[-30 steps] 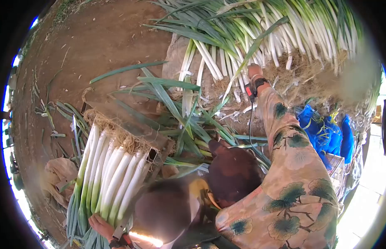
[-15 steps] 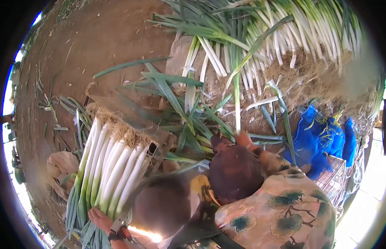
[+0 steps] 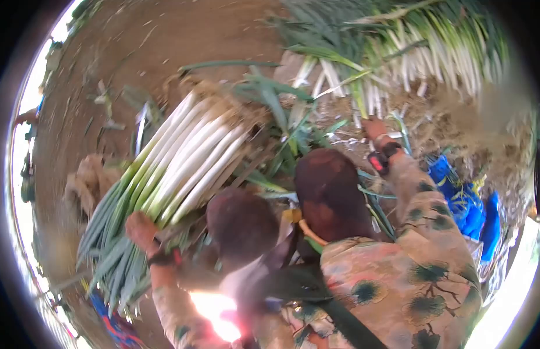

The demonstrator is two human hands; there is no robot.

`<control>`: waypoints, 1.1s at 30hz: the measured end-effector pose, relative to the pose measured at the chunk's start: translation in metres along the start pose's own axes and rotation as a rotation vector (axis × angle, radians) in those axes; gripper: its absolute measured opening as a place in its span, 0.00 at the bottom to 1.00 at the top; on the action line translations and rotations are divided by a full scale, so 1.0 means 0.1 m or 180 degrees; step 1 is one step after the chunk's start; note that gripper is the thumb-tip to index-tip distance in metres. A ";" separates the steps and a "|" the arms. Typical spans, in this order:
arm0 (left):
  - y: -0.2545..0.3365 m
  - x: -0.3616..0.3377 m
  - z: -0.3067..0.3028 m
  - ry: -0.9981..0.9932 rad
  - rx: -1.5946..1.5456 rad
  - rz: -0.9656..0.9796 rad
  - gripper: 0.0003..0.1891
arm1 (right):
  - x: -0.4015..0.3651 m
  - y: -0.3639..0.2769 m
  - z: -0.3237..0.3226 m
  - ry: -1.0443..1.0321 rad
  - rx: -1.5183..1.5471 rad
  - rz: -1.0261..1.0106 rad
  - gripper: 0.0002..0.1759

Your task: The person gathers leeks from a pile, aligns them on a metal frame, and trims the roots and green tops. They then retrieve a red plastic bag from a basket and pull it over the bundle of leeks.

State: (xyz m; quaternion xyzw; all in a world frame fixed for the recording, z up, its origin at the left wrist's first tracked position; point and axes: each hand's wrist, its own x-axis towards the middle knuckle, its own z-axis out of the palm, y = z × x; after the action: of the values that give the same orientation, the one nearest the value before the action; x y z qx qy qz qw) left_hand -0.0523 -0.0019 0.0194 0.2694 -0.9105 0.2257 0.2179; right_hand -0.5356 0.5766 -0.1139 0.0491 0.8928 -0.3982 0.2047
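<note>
A bundle of leeks (image 3: 186, 157) lies slanted at the left, white shanks and roots upward, green leaves toward the lower left. My left hand (image 3: 142, 230) is closed over the stems where white turns to green. Stretched out ahead, my right hand (image 3: 376, 129) has its fingers against the lower part of a single leek (image 3: 358, 98) at the near edge of a large leek pile (image 3: 438, 58). That hand is slightly blurred, but its fingers look closed on the leek.
Cut leaves (image 3: 276, 110) litter the brown ground (image 3: 183, 35) between bundle and pile. Blue netting (image 3: 465, 203) lies at the right, and a crumpled brown sack (image 3: 90, 180) at the left. Two dark rounded shapes (image 3: 331, 192) stand close in front of my body.
My right hand has moved forward and right, from near the dark rounded shapes to the pile's edge. My left hand stays on the bundle. The view has shifted and is more blurred.
</note>
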 end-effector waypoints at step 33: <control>0.36 0.19 -0.55 0.0211 -0.0902 -0.0493 0.09 | -3.19 -3.93 2.36 -0.1847 -0.0555 -0.4832 0.21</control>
State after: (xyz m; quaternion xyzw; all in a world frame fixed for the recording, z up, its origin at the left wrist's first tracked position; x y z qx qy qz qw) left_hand -0.0723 0.0470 0.0630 0.2977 -0.9020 0.0863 0.3004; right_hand -0.2665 0.1620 0.1449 -0.6901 0.6221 -0.3544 0.1053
